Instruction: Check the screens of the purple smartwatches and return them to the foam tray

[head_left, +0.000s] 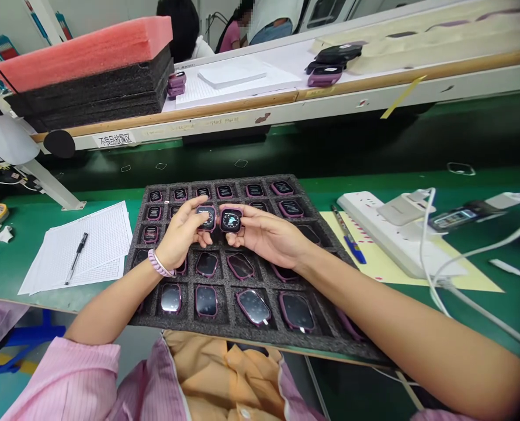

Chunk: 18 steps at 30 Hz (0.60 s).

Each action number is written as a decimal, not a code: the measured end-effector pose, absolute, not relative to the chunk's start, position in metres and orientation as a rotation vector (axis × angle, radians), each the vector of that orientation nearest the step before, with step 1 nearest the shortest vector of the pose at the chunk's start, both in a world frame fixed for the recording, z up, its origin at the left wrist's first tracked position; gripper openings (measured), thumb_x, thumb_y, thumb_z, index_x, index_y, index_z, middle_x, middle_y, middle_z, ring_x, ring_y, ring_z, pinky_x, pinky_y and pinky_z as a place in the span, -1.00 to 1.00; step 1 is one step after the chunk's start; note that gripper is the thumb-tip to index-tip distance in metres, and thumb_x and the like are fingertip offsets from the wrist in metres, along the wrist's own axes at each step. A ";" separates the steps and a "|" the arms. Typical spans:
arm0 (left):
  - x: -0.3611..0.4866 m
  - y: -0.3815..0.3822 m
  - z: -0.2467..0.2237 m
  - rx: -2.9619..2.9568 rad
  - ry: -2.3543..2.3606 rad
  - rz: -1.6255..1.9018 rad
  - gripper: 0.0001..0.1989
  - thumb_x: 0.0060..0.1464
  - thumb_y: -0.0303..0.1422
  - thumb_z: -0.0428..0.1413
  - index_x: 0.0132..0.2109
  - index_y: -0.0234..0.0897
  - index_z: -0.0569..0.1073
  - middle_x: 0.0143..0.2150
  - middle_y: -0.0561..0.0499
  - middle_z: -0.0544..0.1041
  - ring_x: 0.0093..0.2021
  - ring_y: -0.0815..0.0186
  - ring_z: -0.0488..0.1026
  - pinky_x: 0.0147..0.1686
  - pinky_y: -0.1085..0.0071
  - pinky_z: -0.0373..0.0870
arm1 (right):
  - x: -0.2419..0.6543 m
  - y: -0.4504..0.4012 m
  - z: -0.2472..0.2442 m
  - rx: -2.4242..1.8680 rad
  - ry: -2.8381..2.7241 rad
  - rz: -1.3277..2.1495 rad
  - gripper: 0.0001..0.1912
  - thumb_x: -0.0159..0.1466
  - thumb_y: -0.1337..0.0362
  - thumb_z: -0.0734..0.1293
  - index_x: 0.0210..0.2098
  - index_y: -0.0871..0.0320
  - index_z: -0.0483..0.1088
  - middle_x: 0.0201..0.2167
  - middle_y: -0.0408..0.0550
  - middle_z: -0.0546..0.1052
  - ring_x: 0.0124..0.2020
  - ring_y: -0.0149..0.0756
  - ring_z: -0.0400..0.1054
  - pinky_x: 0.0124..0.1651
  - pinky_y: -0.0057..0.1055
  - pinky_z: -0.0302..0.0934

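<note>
Purple-rimmed smartwatch, left [206,218]: held in the left hand [174,234], a narrow grip; a digit crosses the lit dial, perhaps to steady or touch it.
Purple-rimmed smartwatch, right [231,221]: held in the right hand [271,234], likewise narrow, fingers about the case – most of the lit dial is left in view.
Pairing: the two watches are side by side above the tray, faces up toward the wearer, probably so both dials can be seen together; whether their rims touch, I cannot tell.
Foam tray [269,336]: dark grey, cut into square pockets that seem meant to keep the other watches apart and unscratched. Far rows show lit text; nearer screens look dark, like the front one [297,311] with a white tab at its edge.
Paper, left side: printed grid sheets [45,263] with a black pen [76,257] lying on them, within easy reach of the left arm.
Paper, right side: a yellow sheet [376,272] under the white power strip [387,240], a blue-ended pen [350,237] beside the strip.
Shelf [242,120]: red foam [89,49] stacked on black foam [97,96] – set up there, presumably, to free the bench [6,257].
</note>
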<state>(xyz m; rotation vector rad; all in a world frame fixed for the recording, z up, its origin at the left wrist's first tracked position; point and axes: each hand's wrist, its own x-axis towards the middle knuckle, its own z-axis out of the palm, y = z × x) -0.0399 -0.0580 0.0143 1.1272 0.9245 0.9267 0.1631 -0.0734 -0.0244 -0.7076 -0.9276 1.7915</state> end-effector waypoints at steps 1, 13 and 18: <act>-0.041 -0.058 0.013 1.144 0.905 0.924 -0.56 0.23 -0.38 0.14 0.23 -0.31 0.37 -0.17 0.05 0.48 -0.55 0.48 0.49 -0.54 0.55 0.45 | 0.163 -0.074 -0.024 -0.736 -0.941 1.770 -0.48 0.20 0.28 0.54 0.12 0.16 0.42 -0.29 -0.08 0.61 -0.37 -0.30 0.54 -0.26 -0.38 0.36; -0.039 -0.054 0.003 1.251 0.862 0.870 -0.58 -0.01 -0.47 0.14 0.05 -0.27 0.38 -0.02 -0.01 0.55 -0.41 0.40 0.64 -0.33 0.49 0.66 | 0.160 -0.079 -0.022 -0.869 -1.121 1.515 -0.48 0.07 0.32 0.49 0.03 0.13 0.41 -0.37 -0.19 0.59 -0.41 -0.32 0.52 -0.27 -0.35 0.34; -0.039 -0.055 0.001 1.259 0.841 0.870 -0.60 -0.01 -0.46 0.15 0.03 -0.26 0.37 -0.01 -0.01 0.55 -0.42 0.41 0.64 -0.32 0.49 0.67 | 0.160 -0.079 -0.023 -0.884 -1.141 1.482 -0.47 0.08 0.30 0.52 0.04 0.13 0.42 -0.37 -0.19 0.58 -0.42 -0.31 0.51 -0.28 -0.33 0.34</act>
